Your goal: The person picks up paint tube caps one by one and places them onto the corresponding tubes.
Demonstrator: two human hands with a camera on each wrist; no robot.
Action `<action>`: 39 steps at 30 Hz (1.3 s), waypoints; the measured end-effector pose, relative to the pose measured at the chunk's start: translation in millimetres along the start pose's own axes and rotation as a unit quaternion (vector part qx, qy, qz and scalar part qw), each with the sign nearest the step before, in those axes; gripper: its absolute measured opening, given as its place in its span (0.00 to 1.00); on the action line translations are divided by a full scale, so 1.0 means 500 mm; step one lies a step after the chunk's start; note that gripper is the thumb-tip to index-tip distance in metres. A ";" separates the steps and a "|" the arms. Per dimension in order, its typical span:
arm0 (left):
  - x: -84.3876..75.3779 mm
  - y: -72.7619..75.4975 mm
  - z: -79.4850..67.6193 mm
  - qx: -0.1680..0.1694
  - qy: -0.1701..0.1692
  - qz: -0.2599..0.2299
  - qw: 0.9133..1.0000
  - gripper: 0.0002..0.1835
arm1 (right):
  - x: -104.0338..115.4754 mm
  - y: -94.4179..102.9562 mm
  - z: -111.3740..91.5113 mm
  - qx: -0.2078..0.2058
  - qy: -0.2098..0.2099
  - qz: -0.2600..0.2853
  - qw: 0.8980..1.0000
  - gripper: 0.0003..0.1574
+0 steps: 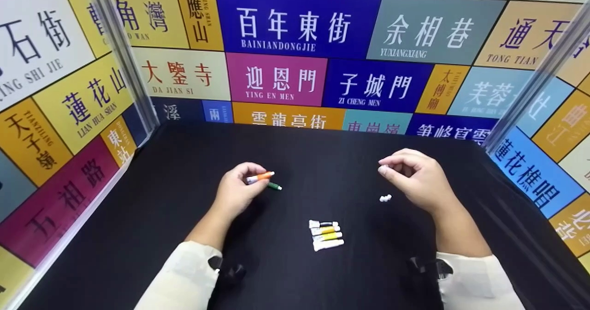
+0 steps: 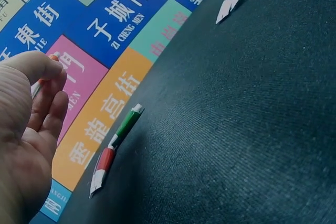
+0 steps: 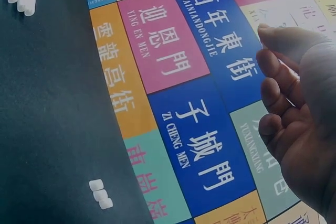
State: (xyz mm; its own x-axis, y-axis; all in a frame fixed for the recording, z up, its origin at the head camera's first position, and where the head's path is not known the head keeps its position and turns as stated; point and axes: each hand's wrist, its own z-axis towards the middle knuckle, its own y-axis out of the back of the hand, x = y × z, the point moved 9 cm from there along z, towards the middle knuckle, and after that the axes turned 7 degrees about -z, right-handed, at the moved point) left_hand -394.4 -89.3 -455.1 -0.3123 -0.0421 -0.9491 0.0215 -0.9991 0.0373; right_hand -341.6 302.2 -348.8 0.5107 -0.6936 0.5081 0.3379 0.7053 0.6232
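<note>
In the head view, my left hand [image 1: 237, 188] pinches an orange paint tube [image 1: 261, 177] between thumb and fingers, its tip pointing right. Below those fingers a green paint tube [image 1: 275, 186] lies on the black cloth. The left wrist view shows a red paint tube [image 2: 103, 166] beside it, hidden in the head view. Over on the right, my right hand [image 1: 417, 178] is raised with thumb and index finger pinched at a small white cap [image 1: 383, 169], mostly covered by the fingertips. Several small white caps [image 1: 385, 198] lie together on the cloth below that hand.
Nearer to me, a row of paint tubes, among them a yellow tube [image 1: 327, 236] and a white tube [image 1: 328, 245], lies side by side on the black cloth [image 1: 295, 162]. Colourful printed wall panels [image 1: 295, 20] stand behind the table, with clear upright edges left and right.
</note>
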 end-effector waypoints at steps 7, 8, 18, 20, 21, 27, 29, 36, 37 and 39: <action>-0.022 -0.009 -0.005 0.009 -0.027 0.039 0.999 0.12 | 0.023 0.010 -0.001 -0.005 0.010 -0.007 1.000 0.08; -0.027 -0.011 -0.006 0.011 -0.036 0.046 0.998 0.12 | 0.027 0.011 -0.001 -0.006 0.012 -0.006 1.000 0.08; -0.079 -0.048 -0.024 0.054 -0.172 0.181 0.967 0.14 | 0.059 0.014 -0.002 -0.005 0.039 0.007 0.999 0.13; -0.084 -0.054 -0.028 0.057 -0.188 0.205 0.959 0.13 | 0.059 0.014 -0.002 -0.005 0.041 0.007 0.999 0.14; -0.086 -0.056 -0.029 0.057 -0.195 0.214 0.956 0.13 | 0.060 0.014 -0.002 -0.006 0.041 0.007 0.999 0.14; -0.089 -0.060 -0.031 0.055 -0.198 0.219 0.954 0.12 | 0.072 0.019 -0.003 -0.013 0.061 0.009 0.998 0.13; -0.094 -0.062 -0.032 0.055 -0.198 0.215 0.955 0.12 | 0.078 0.021 -0.004 -0.016 0.069 0.010 0.997 0.12; -0.128 -0.078 -0.042 0.055 -0.218 0.203 0.953 0.10 | 0.112 0.026 -0.008 -0.017 0.100 0.011 0.995 0.14; -0.134 -0.081 -0.045 0.054 -0.223 0.202 0.952 0.10 | 0.118 0.027 -0.009 -0.017 0.105 0.011 0.994 0.14; -0.144 -0.087 -0.050 0.055 -0.230 0.201 0.950 0.10 | 0.132 0.028 -0.011 -0.016 0.119 0.010 0.993 0.14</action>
State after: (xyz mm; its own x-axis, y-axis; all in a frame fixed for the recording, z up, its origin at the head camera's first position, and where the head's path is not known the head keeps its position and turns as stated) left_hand -349.3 -42.6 -396.3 -0.6831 -0.3949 -0.6143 0.1352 -0.8950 0.4250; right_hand -298.6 267.1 -309.6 0.6890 -0.6278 0.3621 0.3492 0.7254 0.5932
